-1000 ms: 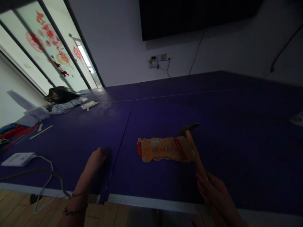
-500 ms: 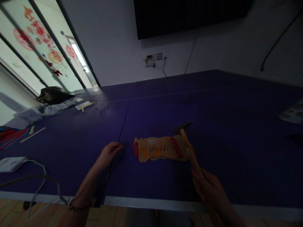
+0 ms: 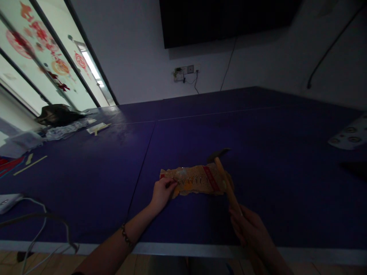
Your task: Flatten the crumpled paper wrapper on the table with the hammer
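Note:
A ragged tan piece of cardboard (image 3: 197, 185) with red printed bands lies on the purple table. Along its middle stands a row of several small thin pieces that look like nails (image 3: 190, 180). My left hand (image 3: 163, 194) is at the cardboard's left end, its thumb and finger pinched together beside the row. Whatever is between those fingertips is too small to make out. In my right hand (image 3: 252, 227) is a hammer (image 3: 231, 191), gripped low on its wooden handle. The hammer's dark head is over the far right end of the cardboard.
The purple table (image 3: 172, 141) has a pale front edge. To the left are a white device (image 3: 10, 201) with cords, yellow strips (image 3: 30, 165) and a dark bag (image 3: 59, 114). A white panel with round holes (image 3: 351, 133) lies at the right.
My left hand has moved right, from the bare table onto the left end of the cardboard. My right hand still holds the hammer in nearly the same place. The view has shifted slightly.

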`<state>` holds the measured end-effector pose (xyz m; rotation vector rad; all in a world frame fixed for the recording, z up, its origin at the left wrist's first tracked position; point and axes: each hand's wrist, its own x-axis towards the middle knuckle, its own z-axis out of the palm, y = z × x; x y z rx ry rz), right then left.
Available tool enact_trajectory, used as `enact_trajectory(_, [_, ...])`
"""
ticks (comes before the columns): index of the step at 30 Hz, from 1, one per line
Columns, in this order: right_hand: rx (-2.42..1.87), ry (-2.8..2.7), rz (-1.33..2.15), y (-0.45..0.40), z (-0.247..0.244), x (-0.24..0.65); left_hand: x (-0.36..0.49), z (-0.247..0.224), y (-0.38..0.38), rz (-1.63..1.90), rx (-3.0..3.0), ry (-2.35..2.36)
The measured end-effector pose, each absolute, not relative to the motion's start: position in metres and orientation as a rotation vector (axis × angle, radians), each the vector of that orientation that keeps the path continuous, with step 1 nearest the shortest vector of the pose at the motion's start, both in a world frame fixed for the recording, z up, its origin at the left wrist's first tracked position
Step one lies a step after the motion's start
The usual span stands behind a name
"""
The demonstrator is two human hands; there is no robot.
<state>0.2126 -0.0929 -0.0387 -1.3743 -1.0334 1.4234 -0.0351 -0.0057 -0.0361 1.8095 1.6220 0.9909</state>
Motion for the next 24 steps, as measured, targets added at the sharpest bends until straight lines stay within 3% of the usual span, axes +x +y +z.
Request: enact_trajectory(24, [-1.505, -1.114, 1.363, -0.0948, -0.0317, 0.2096, -0.0327, -0.0298, -0.0117, 0.883, 2.086, 1.619])
